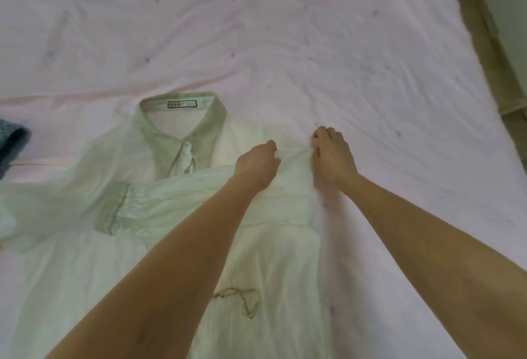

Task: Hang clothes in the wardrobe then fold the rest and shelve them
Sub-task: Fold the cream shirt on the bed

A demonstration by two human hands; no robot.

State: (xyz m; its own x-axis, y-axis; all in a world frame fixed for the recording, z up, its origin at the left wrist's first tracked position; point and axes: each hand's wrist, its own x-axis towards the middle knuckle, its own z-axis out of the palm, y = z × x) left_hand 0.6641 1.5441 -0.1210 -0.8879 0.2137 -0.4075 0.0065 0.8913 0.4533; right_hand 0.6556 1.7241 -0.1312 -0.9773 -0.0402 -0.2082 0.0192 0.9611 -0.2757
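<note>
A thin white dress (85, 258) with a pale green collar (182, 121) lies face up on the pink bed sheet (285, 30). One sleeve, with a green cuff (112, 207), is folded across the chest. My left hand (258, 163) pinches the fabric at the right shoulder. My right hand (332, 156) grips the same shoulder edge just to the right, fingers curled into the cloth. A loose green cord (239, 298) lies on the skirt part.
A dark blue-grey garment (12, 141) shows at the left edge of the bed. The bed's right edge (484, 73) runs diagonally, with the floor and a wall beyond it.
</note>
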